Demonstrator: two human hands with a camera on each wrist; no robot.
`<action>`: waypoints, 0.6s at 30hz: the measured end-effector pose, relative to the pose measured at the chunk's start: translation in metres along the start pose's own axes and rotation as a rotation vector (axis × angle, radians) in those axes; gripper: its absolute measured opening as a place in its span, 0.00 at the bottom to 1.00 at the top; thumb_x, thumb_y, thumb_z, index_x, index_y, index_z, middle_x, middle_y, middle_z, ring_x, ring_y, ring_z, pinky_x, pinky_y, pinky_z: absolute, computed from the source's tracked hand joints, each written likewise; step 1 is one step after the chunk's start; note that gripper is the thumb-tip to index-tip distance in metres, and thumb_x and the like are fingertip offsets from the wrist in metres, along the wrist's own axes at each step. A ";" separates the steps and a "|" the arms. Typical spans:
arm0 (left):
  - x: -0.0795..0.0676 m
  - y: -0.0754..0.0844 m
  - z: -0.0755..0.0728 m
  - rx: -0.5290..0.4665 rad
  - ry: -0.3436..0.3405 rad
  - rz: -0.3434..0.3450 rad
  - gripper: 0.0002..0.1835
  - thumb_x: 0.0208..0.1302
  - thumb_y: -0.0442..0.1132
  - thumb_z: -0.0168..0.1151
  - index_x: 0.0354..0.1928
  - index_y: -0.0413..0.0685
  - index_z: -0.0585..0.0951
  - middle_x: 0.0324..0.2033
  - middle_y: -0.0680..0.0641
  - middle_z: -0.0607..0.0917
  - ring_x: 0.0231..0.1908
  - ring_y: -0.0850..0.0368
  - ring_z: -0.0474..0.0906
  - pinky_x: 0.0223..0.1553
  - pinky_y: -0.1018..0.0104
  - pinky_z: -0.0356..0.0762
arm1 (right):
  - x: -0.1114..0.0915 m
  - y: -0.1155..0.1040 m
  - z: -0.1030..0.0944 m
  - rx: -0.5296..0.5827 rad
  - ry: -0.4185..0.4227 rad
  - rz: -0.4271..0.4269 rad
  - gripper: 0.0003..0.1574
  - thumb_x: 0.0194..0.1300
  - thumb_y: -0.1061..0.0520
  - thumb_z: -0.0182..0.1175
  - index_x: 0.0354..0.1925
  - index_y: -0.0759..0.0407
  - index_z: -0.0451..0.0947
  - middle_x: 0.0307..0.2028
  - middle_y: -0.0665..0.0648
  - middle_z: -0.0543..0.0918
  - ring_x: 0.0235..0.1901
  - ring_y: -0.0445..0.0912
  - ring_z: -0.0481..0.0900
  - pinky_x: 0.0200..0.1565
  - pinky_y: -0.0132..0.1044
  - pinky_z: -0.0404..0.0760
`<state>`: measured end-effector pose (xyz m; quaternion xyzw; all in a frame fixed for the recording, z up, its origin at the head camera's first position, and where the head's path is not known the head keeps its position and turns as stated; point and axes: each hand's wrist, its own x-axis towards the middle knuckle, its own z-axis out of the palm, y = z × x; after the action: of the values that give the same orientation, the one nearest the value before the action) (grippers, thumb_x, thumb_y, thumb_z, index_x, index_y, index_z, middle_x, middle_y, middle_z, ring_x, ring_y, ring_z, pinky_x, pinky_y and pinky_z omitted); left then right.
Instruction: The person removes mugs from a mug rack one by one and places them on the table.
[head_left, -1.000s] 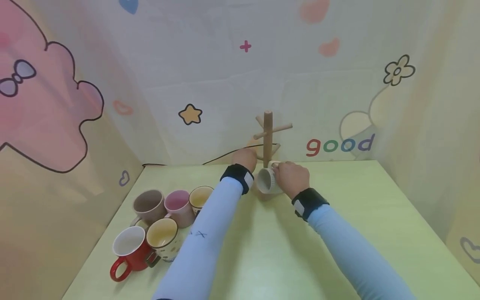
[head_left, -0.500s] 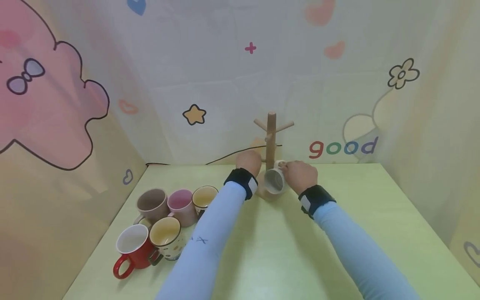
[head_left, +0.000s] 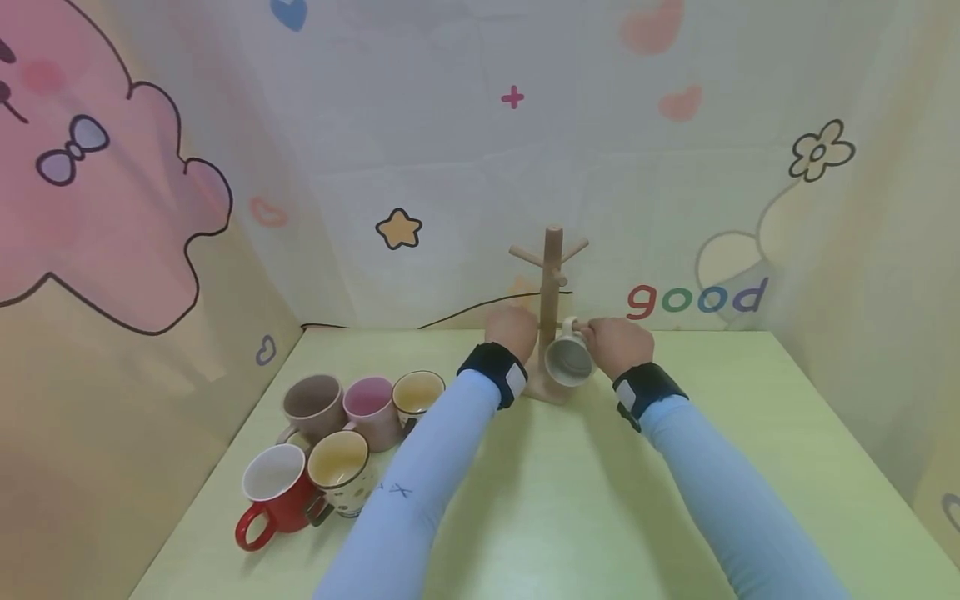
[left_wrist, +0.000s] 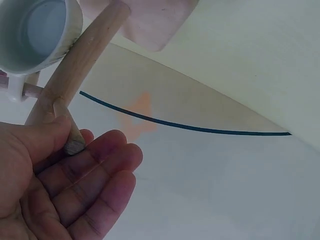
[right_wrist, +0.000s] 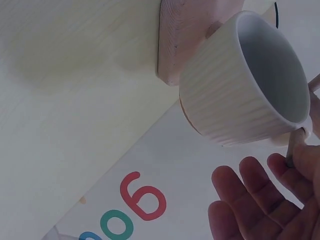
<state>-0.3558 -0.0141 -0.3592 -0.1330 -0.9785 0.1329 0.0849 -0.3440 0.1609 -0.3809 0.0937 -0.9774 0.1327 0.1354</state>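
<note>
A wooden mug tree [head_left: 551, 308] stands at the back of the table, with bare upper pegs. From one lower peg a white ribbed mug [head_left: 570, 364] hangs by its handle, its mouth facing the head camera. My left hand [head_left: 512, 332] pinches another lower peg [left_wrist: 70, 127] between thumb and index finger, the other fingers loosely bent. My right hand [head_left: 621, 346] pinches the end of the mug's peg [right_wrist: 295, 147], just outside the handle. In the right wrist view the mug [right_wrist: 225, 90] is tilted close over the pinkish wooden base [right_wrist: 180, 40].
Several mugs stand at the left: a red one [head_left: 288, 508], a brown one [head_left: 322, 421], a pink one [head_left: 378, 429] and two cream ones, the nearer a spotted mug [head_left: 352, 492]. A printed cloth [head_left: 450, 167] rises behind the pale green table [head_left: 547, 517].
The mug tree has turned about its post between my hands. The hanging mug's mouth has swung from facing left to facing the head camera. The other mugs stay put.
</note>
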 end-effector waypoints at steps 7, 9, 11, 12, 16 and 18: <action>-0.008 0.002 0.003 -0.079 0.049 -0.011 0.10 0.73 0.40 0.57 0.40 0.52 0.88 0.32 0.53 0.86 0.33 0.60 0.83 0.34 0.66 0.82 | -0.002 0.005 0.000 0.007 -0.026 0.013 0.19 0.75 0.49 0.53 0.43 0.60 0.85 0.21 0.55 0.80 0.26 0.52 0.79 0.25 0.45 0.77; -0.011 0.001 0.005 -0.114 0.058 -0.029 0.10 0.73 0.40 0.57 0.39 0.51 0.88 0.32 0.52 0.86 0.34 0.60 0.83 0.33 0.66 0.82 | -0.004 0.006 0.000 0.023 -0.027 0.017 0.19 0.76 0.48 0.52 0.47 0.58 0.85 0.25 0.56 0.82 0.28 0.53 0.80 0.27 0.47 0.79; -0.014 0.000 0.006 -0.148 0.052 -0.058 0.10 0.72 0.40 0.57 0.38 0.50 0.88 0.31 0.52 0.86 0.33 0.59 0.83 0.31 0.65 0.81 | -0.006 0.009 0.002 0.032 -0.027 0.019 0.20 0.76 0.48 0.51 0.51 0.58 0.84 0.30 0.59 0.84 0.32 0.55 0.82 0.30 0.50 0.81; -0.016 -0.001 0.007 -0.158 0.045 -0.071 0.10 0.72 0.40 0.57 0.38 0.50 0.88 0.31 0.52 0.86 0.33 0.59 0.83 0.30 0.64 0.81 | -0.007 0.011 0.002 0.035 -0.026 0.022 0.21 0.77 0.48 0.49 0.53 0.59 0.83 0.33 0.61 0.86 0.34 0.57 0.83 0.32 0.52 0.82; -0.022 -0.004 0.007 -0.170 -0.034 -0.145 0.11 0.72 0.42 0.56 0.42 0.50 0.88 0.33 0.50 0.87 0.33 0.56 0.84 0.31 0.57 0.83 | -0.014 0.019 0.006 0.015 -0.009 0.040 0.24 0.76 0.51 0.46 0.60 0.62 0.77 0.46 0.68 0.84 0.41 0.63 0.83 0.36 0.57 0.82; -0.025 -0.005 0.008 -0.137 -0.086 -0.167 0.13 0.73 0.43 0.55 0.48 0.51 0.87 0.38 0.48 0.88 0.34 0.53 0.85 0.35 0.53 0.83 | -0.017 0.024 0.010 0.007 0.004 0.043 0.25 0.75 0.54 0.46 0.62 0.64 0.74 0.49 0.70 0.82 0.40 0.64 0.83 0.37 0.59 0.81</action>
<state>-0.3345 -0.0275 -0.3691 -0.0507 -0.9957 0.0637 0.0443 -0.3354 0.1838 -0.4004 0.0729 -0.9784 0.1392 0.1342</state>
